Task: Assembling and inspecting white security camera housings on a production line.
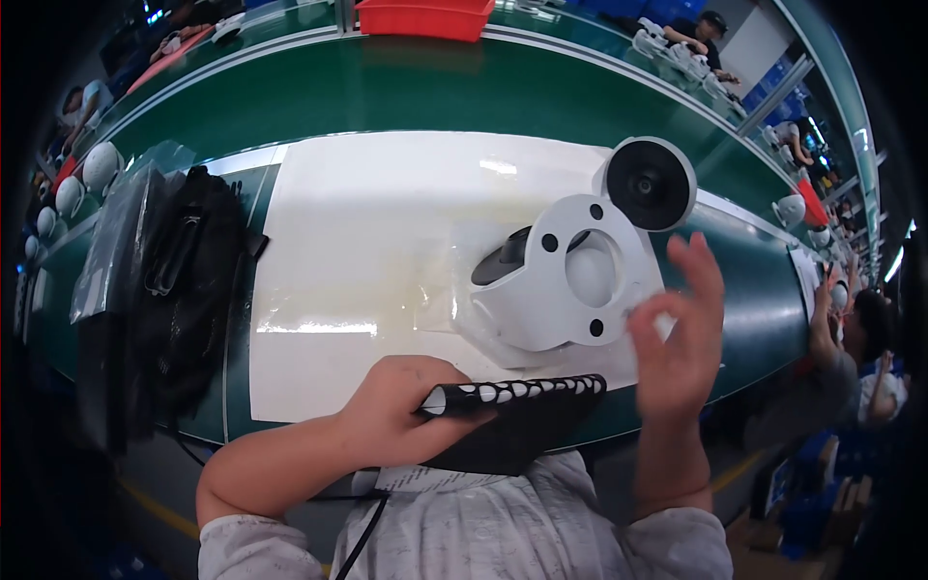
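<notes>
My left hand [404,406] is closed round a black sheet [527,425] held close to my body. Along its upper edge runs a row of round cut-outs showing white. Ahead of it, a white plastic housing part [522,314] lies tilted on the white work mat. Its ring-shaped face has a large round opening and several black round pads [549,243]. My right hand [681,324] is raised beside the ring's right edge, slightly blurred. Its thumb and forefinger are pinched together, the other fingers raised; whatever is between them is too small to make out.
A white round unit with a black lens-like face [646,184] stands beyond the ring. Left of the white mat [338,222] lie a black bag [193,280] and clear plastic packaging [111,246]. A red bin [425,17] sits at the back; co-workers sit around.
</notes>
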`<action>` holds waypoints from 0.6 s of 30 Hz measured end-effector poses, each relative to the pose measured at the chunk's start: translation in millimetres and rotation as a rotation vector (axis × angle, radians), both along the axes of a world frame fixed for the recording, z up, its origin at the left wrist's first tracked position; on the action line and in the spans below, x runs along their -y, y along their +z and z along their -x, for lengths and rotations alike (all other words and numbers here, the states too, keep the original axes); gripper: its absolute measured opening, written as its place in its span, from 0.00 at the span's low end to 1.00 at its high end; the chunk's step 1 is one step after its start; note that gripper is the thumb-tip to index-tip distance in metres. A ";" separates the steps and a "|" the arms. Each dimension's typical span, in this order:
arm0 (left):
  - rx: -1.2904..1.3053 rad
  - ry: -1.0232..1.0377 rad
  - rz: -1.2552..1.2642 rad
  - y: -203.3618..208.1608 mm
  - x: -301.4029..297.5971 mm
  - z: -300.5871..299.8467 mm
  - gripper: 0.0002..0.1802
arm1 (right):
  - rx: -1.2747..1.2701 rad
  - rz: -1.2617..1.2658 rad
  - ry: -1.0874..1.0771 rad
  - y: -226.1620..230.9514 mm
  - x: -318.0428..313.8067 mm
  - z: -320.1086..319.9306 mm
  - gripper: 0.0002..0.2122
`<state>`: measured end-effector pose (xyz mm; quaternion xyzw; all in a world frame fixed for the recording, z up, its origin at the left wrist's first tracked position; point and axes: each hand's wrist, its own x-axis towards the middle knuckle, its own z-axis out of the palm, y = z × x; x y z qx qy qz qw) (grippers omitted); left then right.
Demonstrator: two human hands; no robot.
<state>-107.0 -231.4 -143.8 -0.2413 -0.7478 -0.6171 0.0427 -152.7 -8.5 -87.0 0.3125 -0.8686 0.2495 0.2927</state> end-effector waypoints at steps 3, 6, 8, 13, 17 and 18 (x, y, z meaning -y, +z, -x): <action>0.008 -0.007 0.000 1.3 0.1 0.6 0.09 | 0.233 0.244 -0.068 6.9 -12.9 14.9 0.02; 0.037 0.005 0.006 -1.6 0.7 0.8 0.09 | 0.465 0.273 0.012 7.1 -14.8 17.3 0.02; 0.049 0.006 0.015 -1.8 2.8 1.2 0.09 | 0.462 0.207 0.021 12.4 -16.8 16.5 0.03; 0.127 -0.027 0.024 -2.1 5.4 1.0 0.06 | 0.276 -0.049 -0.017 17.0 -13.5 10.3 0.03; 0.154 -0.040 0.026 -2.9 7.5 1.5 0.06 | 0.269 0.135 0.043 9.8 -12.2 11.1 0.02; 0.158 -0.040 0.028 -3.2 8.0 1.6 0.06 | 0.227 0.184 0.057 8.3 -12.6 11.9 0.02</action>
